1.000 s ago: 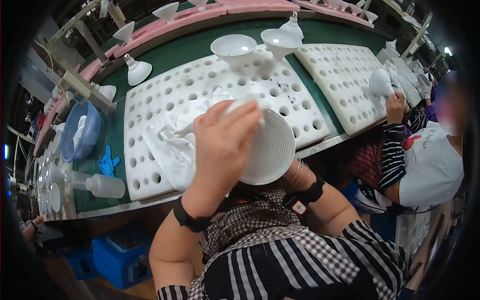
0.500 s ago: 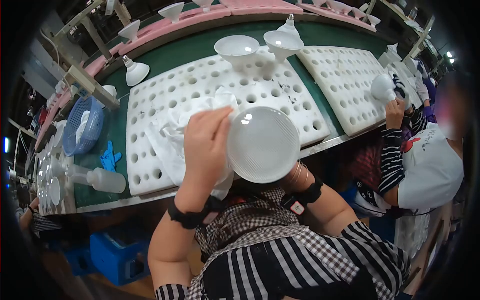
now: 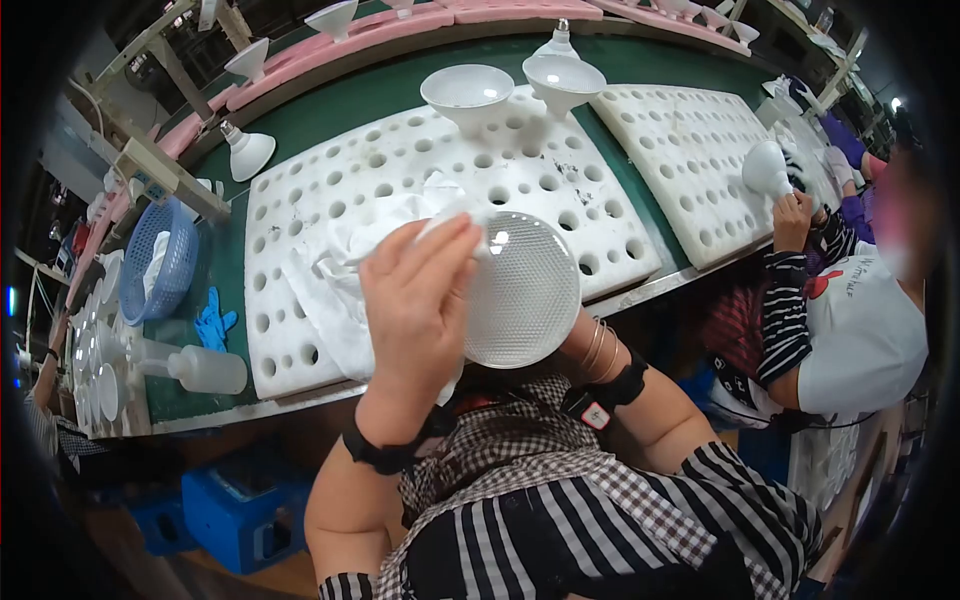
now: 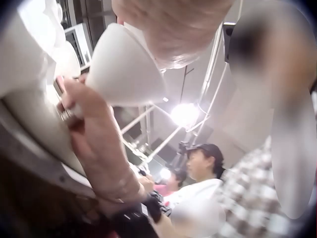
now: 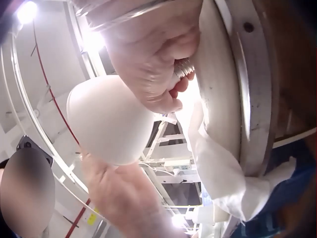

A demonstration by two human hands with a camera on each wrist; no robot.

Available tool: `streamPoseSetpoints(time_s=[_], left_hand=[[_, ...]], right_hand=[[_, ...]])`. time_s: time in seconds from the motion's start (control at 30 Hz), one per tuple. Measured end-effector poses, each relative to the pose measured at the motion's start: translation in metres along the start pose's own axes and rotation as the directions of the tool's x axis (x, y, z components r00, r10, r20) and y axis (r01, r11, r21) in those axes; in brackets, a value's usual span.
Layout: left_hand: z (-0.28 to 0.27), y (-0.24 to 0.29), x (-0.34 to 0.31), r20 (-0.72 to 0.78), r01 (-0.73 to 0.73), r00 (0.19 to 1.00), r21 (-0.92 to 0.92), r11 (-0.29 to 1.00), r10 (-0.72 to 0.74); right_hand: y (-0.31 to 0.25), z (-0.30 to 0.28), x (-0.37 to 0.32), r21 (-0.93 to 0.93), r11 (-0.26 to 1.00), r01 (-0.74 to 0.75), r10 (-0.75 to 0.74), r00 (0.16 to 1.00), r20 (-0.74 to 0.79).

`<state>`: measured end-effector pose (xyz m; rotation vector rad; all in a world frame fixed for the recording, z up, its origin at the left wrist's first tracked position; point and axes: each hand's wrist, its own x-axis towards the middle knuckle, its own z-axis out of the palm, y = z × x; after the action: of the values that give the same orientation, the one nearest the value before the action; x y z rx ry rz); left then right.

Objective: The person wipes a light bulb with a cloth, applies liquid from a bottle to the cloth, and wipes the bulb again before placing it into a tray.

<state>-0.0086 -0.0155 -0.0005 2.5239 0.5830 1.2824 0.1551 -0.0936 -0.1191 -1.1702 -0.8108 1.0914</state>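
My right hand grips a white reflector lamp bulb by its metal screw base, seen in the right wrist view; in the head view the bulb mostly hides that hand. The round, textured lens faces up toward the head camera. My left hand holds a white cloth at its fingertips, right at the left rim of the lens. In the left wrist view the bulb's smooth outer cone sits between both hands. More crumpled white cloth lies behind my left hand on a white foam board full of holes.
Two bulbs stand lens-up in the board's far side; another bulb rests left of it. A blue basket, a blue glove and a white bottle lie left. A neighbouring worker handles a bulb at right.
My left hand moved left and down off the lens, then back up to its left rim with the cloth. The bulb tilted up, then shifted slightly left, still in my right hand.
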Motion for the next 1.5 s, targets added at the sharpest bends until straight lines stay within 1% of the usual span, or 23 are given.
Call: streamPoseSetpoints(time_s=[0.03, 0.13, 0.17, 0.23, 0.3, 0.33, 0.4, 0.53, 0.57, 0.67, 0.73, 0.83, 0.87, 0.93, 0.97, 1.07, 1.13, 1.2, 1.3, 1.37, 1.4, 1.47, 1.5], left_hand=[[0.001, 0.002, -0.002, -0.005, -0.003, 1.000, 0.001, 1.000, 0.003], [-0.004, 0.035, -0.024, 0.084, -0.190, 0.978, -0.006, 0.982, 0.190], [-0.006, 0.045, -0.025, 0.122, -0.229, 0.965, -0.031, 0.973, 0.231], [-0.006, 0.046, -0.020, 0.148, -0.243, 0.958, -0.040, 0.969, 0.247], [0.003, 0.015, 0.003, 0.048, -0.196, 0.980, 0.037, 0.980, 0.194], [0.005, 0.001, 0.009, 0.026, -0.056, 0.998, -0.026, 0.998, 0.057], [0.007, -0.007, 0.003, -0.010, -0.021, 1.000, -0.047, 0.999, 0.020], [-0.003, 0.031, -0.017, 0.076, -0.180, 0.981, -0.024, 0.983, 0.181], [-0.003, 0.044, -0.017, 0.107, -0.217, 0.969, -0.047, 0.975, 0.221], [0.003, 0.036, -0.001, 0.113, -0.260, 0.959, -0.013, 0.965, 0.260], [0.010, -0.003, 0.018, 0.006, -0.142, 0.990, 0.032, 0.989, 0.142], [-0.001, -0.040, -0.004, 0.129, 0.281, 0.958, -0.254, 0.926, -0.255], [-0.002, -0.043, -0.012, 0.134, 0.277, 0.959, -0.251, 0.928, -0.250], [-0.005, -0.043, -0.027, 0.146, 0.552, 0.783, -0.609, 0.569, -0.604], [-0.010, -0.040, -0.030, 0.132, 0.562, 0.769, -0.606, 0.563, -0.625], [-0.016, -0.023, -0.036, 0.033, 0.505, 0.805, -0.561, 0.656, -0.592], [-0.015, -0.011, -0.038, -0.088, 0.216, 0.966, -0.242, 0.946, -0.243], [-0.013, 0.023, -0.034, 0.016, -0.130, 0.991, -0.016, 0.991, 0.130], [-0.010, 0.036, -0.022, 0.090, -0.248, 0.965, 0.022, 0.969, 0.245], [0.000, 0.018, -0.003, 0.008, -0.230, 0.973, 0.060, 0.971, 0.230], [0.004, 0.005, 0.006, -0.043, -0.089, 0.995, 0.059, 0.994, 0.092], [0.001, 0.007, 0.003, -0.054, -0.097, 0.993, 0.108, 0.989, 0.103], [-0.002, 0.014, -0.005, -0.026, -0.159, 0.987, 0.078, 0.984, 0.161]], right_hand=[[-0.002, 0.001, -0.002, -0.192, 0.969, 0.157, -0.154, 0.988, 0.027], [-0.017, 0.012, -0.009, -0.126, 0.976, 0.178, -0.175, 0.984, 0.033], [-0.008, 0.013, -0.010, 0.489, 0.872, -0.031, -0.052, 0.986, 0.156], [0.000, 0.010, -0.016, 0.871, 0.398, -0.288, -0.010, 0.948, 0.318], [-0.008, 0.008, -0.015, 0.350, 0.937, 0.022, -0.059, 0.994, 0.097], [-0.007, 0.008, -0.012, 0.140, 0.985, 0.101, -0.113, 0.990, 0.081], [-0.006, 0.007, -0.008, -0.307, 0.925, 0.225, -0.221, 0.974, 0.049], [0.026, 0.004, 0.000, -0.020, 0.983, 0.185, -0.185, 0.983, 0.017], [0.055, 0.005, 0.005, 0.060, 0.998, 0.024, -0.025, 1.000, 0.011], [0.042, -0.014, 0.010, 0.302, 0.936, -0.181, 0.072, 0.938, 0.340], [0.017, -0.007, -0.001, 0.092, 0.995, 0.041, -0.055, 0.986, 0.156], [-0.013, 0.007, -0.007, -0.135, 0.944, 0.300, -0.284, 0.951, 0.125], [-0.017, 0.009, -0.007, -0.157, 0.934, 0.322, -0.305, 0.944, 0.122], [-0.017, 0.009, -0.004, -0.186, 0.924, 0.335, -0.321, 0.942, 0.102], [-0.017, 0.009, -0.002, -0.191, 0.923, 0.333, -0.320, 0.942, 0.096], [-0.018, 0.006, -0.001, -0.135, 0.950, 0.282, -0.268, 0.957, 0.115], [-0.016, 0.002, -0.002, -0.013, 0.986, 0.168, -0.164, 0.976, 0.142], [-0.008, -0.001, -0.004, 0.296, 0.953, -0.063, 0.000, 0.978, 0.207], [-0.007, 0.004, -0.011, 0.639, 0.719, -0.275, 0.124, 0.954, 0.271], [-0.013, 0.004, -0.013, 0.415, 0.904, -0.101, 0.044, 0.988, 0.145], [-0.018, 0.003, -0.011, 0.197, 0.980, 0.033, -0.051, 0.995, 0.087], [-0.018, 0.002, -0.006, -0.082, 0.982, 0.172, -0.165, 0.982, 0.087], [-0.023, 0.007, -0.007, 0.059, 0.987, 0.149, -0.152, 0.987, 0.056]])
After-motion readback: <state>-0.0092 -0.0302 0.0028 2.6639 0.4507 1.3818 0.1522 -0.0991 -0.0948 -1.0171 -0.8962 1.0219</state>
